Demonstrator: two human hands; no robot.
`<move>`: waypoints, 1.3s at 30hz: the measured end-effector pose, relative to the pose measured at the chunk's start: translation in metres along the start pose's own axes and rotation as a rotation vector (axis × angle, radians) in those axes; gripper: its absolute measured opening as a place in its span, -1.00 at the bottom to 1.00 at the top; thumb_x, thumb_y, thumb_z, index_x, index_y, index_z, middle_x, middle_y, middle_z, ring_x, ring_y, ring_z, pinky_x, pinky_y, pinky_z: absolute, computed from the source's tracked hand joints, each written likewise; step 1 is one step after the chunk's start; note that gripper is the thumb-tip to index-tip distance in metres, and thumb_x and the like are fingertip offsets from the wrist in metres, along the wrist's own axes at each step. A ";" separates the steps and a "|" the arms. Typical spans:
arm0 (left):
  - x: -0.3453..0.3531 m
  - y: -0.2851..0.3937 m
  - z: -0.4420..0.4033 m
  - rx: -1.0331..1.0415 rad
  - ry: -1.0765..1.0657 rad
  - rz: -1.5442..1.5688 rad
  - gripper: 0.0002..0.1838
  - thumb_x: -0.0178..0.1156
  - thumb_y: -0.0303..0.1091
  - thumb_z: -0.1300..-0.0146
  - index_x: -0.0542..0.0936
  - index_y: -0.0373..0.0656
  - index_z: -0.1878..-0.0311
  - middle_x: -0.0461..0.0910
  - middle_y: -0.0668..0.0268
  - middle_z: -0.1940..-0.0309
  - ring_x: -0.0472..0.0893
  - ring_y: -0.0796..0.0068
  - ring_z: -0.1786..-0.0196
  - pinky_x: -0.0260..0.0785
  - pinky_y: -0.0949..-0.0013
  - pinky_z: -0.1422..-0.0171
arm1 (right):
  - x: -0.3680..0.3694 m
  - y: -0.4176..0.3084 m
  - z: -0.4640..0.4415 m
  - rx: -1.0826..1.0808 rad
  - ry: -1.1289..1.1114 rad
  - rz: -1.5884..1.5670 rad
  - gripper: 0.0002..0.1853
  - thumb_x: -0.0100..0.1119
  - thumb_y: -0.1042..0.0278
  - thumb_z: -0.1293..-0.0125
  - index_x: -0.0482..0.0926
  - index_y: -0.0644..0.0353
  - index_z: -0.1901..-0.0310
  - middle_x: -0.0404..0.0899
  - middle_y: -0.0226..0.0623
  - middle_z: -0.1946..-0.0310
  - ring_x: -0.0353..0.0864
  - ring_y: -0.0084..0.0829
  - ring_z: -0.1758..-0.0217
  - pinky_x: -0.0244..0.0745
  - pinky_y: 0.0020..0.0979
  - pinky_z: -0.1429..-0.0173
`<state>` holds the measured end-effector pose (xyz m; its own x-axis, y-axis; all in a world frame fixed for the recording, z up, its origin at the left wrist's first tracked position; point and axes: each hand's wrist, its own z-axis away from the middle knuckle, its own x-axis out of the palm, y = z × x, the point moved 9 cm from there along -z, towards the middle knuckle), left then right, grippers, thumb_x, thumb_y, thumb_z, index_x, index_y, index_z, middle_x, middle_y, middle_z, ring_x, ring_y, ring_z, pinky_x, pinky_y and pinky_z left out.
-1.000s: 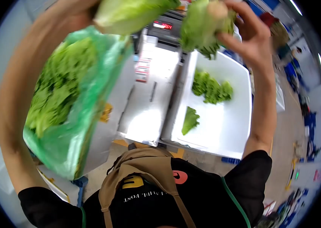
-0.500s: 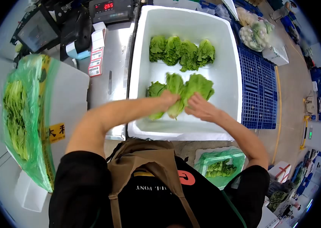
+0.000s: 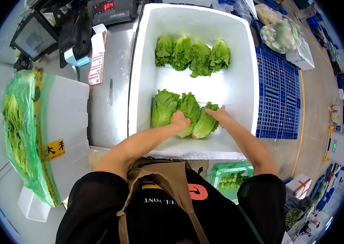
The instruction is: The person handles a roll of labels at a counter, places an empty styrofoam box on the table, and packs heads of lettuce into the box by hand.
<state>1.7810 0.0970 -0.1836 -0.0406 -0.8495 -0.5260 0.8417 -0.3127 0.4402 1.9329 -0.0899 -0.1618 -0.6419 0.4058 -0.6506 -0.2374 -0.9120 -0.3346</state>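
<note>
In a white foam box (image 3: 245, 81), two rows of green lettuce lie on the bottom. Three heads form the near row: a left lettuce (image 3: 164, 107), a middle lettuce (image 3: 189, 106) and a right lettuce (image 3: 203, 125). My left hand (image 3: 181, 121) is closed against the middle head, its fingers curled and partly hidden. Over the right head, my right hand (image 3: 219, 115) has its thumb and fingers apart, touching the leaves. Several more heads make up the far row (image 3: 200, 57).
A scale (image 3: 113, 12) with a red display stands beyond the steel counter (image 3: 117, 89), where printed labels (image 3: 96, 67) lie. Left is a foam box (image 3: 70, 122) with green plastic-wrapped greens. A blue pallet (image 3: 277, 93) lies right; a green-lined box (image 3: 229, 168) sits below.
The near-row lettuces now lie side by side, lower in the box. My right hand has opened beside the right one. The scale display went from 2.65 to 3.24.
</note>
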 end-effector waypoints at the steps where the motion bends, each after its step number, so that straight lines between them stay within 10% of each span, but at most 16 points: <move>1: 0.003 -0.008 -0.006 -0.028 -0.028 0.052 -0.58 0.29 -0.28 -0.01 0.54 -0.28 0.05 0.62 0.03 0.15 0.64 0.05 0.07 0.52 0.20 0.03 | 0.009 -0.014 0.023 0.066 -0.146 -0.136 -0.27 0.36 0.10 -0.11 0.22 0.20 -0.22 0.40 -0.02 -0.05 0.46 -0.13 -0.11 0.46 0.01 -0.07; 3: -0.008 -0.015 -0.001 -0.086 -0.030 0.065 -0.63 0.29 -0.28 -0.02 0.59 -0.26 0.11 0.62 0.03 0.13 0.64 0.08 0.06 0.52 0.20 0.03 | 0.058 -0.010 0.005 -0.064 -0.328 -0.512 -0.15 0.40 0.26 -0.09 0.09 0.16 -0.35 0.38 -0.01 -0.12 0.45 -0.12 -0.12 0.50 -0.07 -0.10; 9: -0.045 -0.012 0.018 -0.006 0.018 -0.321 -0.70 0.26 -0.21 -0.09 0.64 -0.22 0.18 0.64 0.07 0.14 0.65 0.16 0.05 0.53 0.21 0.03 | 0.080 -0.088 0.055 -0.840 -0.030 0.115 -0.24 0.32 0.42 0.06 0.30 0.20 -0.27 0.40 -0.01 -0.13 0.40 -0.05 -0.19 0.33 -0.20 -0.28; 12: -0.027 -0.030 -0.008 -0.126 0.042 -0.236 -0.72 0.20 -0.22 -0.13 0.64 -0.21 0.17 0.67 0.14 0.25 0.67 0.14 0.09 0.55 0.24 0.08 | 0.089 -0.081 0.050 -0.836 -0.126 0.093 -0.23 0.30 0.39 0.08 0.31 0.20 -0.27 0.39 0.00 -0.16 0.37 -0.04 -0.22 0.27 -0.22 -0.31; 13: -0.008 -0.016 -0.022 0.278 0.040 -0.353 -0.80 0.19 -0.27 -0.03 0.65 -0.19 0.35 0.64 0.11 0.38 0.66 0.14 0.24 0.53 0.18 0.20 | 0.084 -0.088 0.057 -0.920 -0.062 0.082 -0.25 0.29 0.40 0.08 0.32 0.24 -0.26 0.38 0.05 -0.16 0.37 -0.03 -0.22 0.26 -0.21 -0.32; 16: 0.042 -0.045 -0.062 0.394 0.212 -0.368 -0.84 0.18 -0.31 0.12 0.65 -0.18 0.51 0.63 0.08 0.49 0.64 0.13 0.40 0.49 0.10 0.36 | 0.093 -0.090 0.062 -1.112 0.001 0.075 -0.34 0.27 0.44 0.02 0.36 0.30 -0.21 0.47 0.06 -0.06 0.43 -0.03 -0.16 0.32 -0.17 -0.25; 22: -0.062 0.079 -0.010 0.585 0.030 -0.558 -0.69 0.30 -0.04 0.09 0.70 -0.10 0.43 0.67 0.18 0.45 0.65 0.21 0.35 0.50 0.17 0.24 | 0.095 -0.106 0.048 -1.199 -0.326 0.150 -0.47 0.35 0.24 0.09 0.53 0.25 0.02 0.56 -0.01 0.18 0.56 -0.08 0.06 0.43 -0.24 -0.09; 27: -0.196 0.197 0.042 0.880 0.091 -0.627 -0.51 0.43 0.10 0.22 0.71 -0.14 0.38 0.66 0.14 0.44 0.64 0.13 0.30 0.49 0.15 0.18 | 0.068 -0.214 0.066 -0.867 -0.122 1.262 -0.39 0.35 -0.11 -0.02 0.55 0.16 -0.02 0.60 -0.10 0.14 0.56 -0.06 0.01 0.45 -0.14 -0.08; 30: -0.350 0.227 0.158 1.125 0.514 -0.396 -0.64 0.35 -0.10 0.09 0.65 -0.22 0.35 0.62 0.08 0.45 0.63 0.05 0.30 0.48 0.09 0.21 | 0.015 -0.349 0.178 -1.476 0.393 0.621 -0.61 0.32 0.20 -0.06 0.55 0.24 0.12 0.55 0.06 0.19 0.52 0.05 0.11 0.42 -0.05 0.00; 33: -0.501 0.136 0.334 1.014 0.942 -0.352 -0.76 0.24 -0.20 -0.03 0.63 -0.18 0.34 0.63 0.13 0.43 0.65 0.10 0.31 0.50 0.11 0.19 | -0.011 -0.430 0.385 -1.956 0.234 0.168 -0.64 0.14 0.57 -0.19 0.45 0.38 -0.05 0.49 0.12 0.04 0.44 0.12 -0.04 0.36 -0.08 -0.10; 39: -0.689 -0.151 0.361 0.231 1.387 -0.271 -0.76 0.18 -0.20 -0.05 0.68 -0.17 0.40 0.66 0.07 0.36 0.66 0.14 0.19 0.49 0.15 0.09 | 0.071 -0.502 0.587 -2.391 0.093 -0.017 -0.71 0.23 0.47 -0.14 0.54 0.32 0.08 0.51 -0.06 0.04 0.47 -0.04 -0.07 0.34 -0.19 -0.15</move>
<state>1.4871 0.5760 0.3750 0.4797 0.2988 -0.8250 0.7829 -0.5703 0.2486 1.5790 0.3611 0.3600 -0.6127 0.4713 -0.6344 0.7095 0.6816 -0.1789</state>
